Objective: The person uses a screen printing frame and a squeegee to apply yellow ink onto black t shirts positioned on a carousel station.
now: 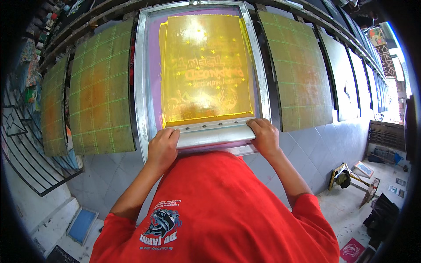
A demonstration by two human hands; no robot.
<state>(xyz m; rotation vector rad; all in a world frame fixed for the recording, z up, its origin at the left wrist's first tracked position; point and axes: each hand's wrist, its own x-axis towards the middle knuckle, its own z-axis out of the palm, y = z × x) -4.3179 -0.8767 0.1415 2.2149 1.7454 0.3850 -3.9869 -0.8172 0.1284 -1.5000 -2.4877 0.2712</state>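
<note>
A metal squeegee (210, 134) with a rounded silver handle lies crosswise at the near end of a screen printing frame (142, 83). My left hand (162, 149) is wrapped round its left end, and my right hand (265, 138) grips its right end. Beyond it stretches the screen's mesh, coated with a glossy yellow stencil area (204, 65) that carries small stars, lettering and drawn figures. A purple border of mesh shows around the yellow. The squeegee's lower edge and most of my fingertips are hidden.
Flat printing boards with green grid lines stand left (101, 87) and right (298, 74) of the frame, and pale boards (342, 74) continue farther right. Below is a grey tiled surface (302, 149). A blue-meshed screen (82, 225) lies low at left; a small stool-like stand (340, 177) is at right.
</note>
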